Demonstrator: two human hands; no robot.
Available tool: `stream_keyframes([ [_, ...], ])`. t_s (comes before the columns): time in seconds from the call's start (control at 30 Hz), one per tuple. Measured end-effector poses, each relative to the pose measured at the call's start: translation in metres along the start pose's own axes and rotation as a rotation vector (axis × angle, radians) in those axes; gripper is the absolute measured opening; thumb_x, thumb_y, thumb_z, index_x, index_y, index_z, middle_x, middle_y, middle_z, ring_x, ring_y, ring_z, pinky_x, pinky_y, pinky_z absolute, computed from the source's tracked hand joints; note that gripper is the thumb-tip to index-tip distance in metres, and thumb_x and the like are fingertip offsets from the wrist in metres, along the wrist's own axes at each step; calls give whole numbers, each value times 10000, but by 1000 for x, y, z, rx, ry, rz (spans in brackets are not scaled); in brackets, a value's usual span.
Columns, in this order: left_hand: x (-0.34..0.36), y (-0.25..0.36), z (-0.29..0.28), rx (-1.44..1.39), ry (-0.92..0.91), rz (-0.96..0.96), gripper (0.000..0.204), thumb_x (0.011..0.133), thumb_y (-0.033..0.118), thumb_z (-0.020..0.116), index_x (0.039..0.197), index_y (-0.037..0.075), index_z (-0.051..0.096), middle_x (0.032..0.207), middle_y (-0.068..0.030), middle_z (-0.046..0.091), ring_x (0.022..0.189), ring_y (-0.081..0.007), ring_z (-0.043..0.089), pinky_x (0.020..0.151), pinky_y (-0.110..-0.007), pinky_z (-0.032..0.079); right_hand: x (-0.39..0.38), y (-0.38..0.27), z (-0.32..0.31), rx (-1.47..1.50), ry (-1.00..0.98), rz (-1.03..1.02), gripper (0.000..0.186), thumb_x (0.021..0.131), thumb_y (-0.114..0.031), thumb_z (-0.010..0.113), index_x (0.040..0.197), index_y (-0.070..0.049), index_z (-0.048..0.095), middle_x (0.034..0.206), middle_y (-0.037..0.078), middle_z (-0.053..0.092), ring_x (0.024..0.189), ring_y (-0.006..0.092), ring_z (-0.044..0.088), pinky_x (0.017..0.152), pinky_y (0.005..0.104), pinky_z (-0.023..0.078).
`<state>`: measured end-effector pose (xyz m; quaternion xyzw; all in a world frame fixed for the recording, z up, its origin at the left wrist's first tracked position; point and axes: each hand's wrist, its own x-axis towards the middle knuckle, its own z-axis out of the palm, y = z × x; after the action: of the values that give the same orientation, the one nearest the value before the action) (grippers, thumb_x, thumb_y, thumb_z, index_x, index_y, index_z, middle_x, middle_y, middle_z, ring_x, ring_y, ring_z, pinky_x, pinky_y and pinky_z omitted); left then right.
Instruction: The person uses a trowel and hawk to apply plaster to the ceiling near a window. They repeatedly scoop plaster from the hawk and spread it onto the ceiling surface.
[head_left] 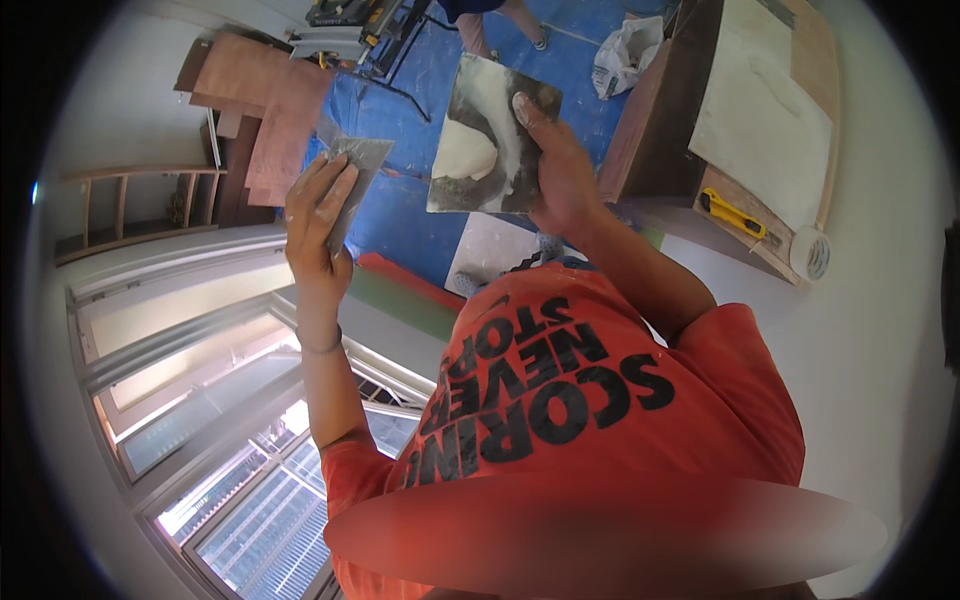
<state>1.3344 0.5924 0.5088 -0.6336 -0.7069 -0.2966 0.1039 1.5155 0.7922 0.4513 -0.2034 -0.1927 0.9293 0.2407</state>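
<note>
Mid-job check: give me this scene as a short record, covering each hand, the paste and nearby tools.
Left hand: holds a thin grey scraper
Right hand: grips a dark board, thumb on its face
White paste: thick mound and a smear on the board
Contact: scraper and board apart
To the right: yellow cutter, tape roll near it
Floor: blue sheet
Others: another person's legs, top edge

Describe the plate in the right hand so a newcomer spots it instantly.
Start from the blue floor sheeting at the top middle. In front of it, the right hand grips a dark, squarish plate. Its thick mound of white paste sets it apart from the grey blade in the left hand.
</note>
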Motion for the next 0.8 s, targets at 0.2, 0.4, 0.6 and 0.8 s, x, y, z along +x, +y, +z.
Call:
stream_keyframes([
  [0.2,45,50,-27,170,-219,152,511,784,18,598,1271,142,692,1260,-71,643,1266,-308,559,1096,-468,406,5,-1,8,-117,-44,-75,344,1038,-298,575,1247,-26,542,1119,87,653,972,178,690,776,374,630],
  [0.4,52,44,-18,267,-403,277,457,808,67,569,1239,148,696,1223,-50,642,1271,-273,550,1113,-496,384,4,3,22,-174,8,-55,332,1051,-274,556,1250,-8,555,1121,91,657,956,163,679,791,340,593],
  [0.6,39,33,-14,140,-426,189,488,810,-31,532,1238,138,693,1219,-55,646,1247,-274,569,1129,-499,368,15,0,19,-270,72,-82,360,1046,-302,564,1274,-24,549,1108,81,654,959,168,672,788,351,581],
  [0.8,3,-9,-4,-329,-59,-176,438,882,-27,573,1298,86,648,1252,-112,641,1221,-288,591,1104,-435,412,47,-42,7,-246,146,-426,344,1032,-283,573,1288,-53,555,1162,94,656,1022,205,676,828,339,577],
])
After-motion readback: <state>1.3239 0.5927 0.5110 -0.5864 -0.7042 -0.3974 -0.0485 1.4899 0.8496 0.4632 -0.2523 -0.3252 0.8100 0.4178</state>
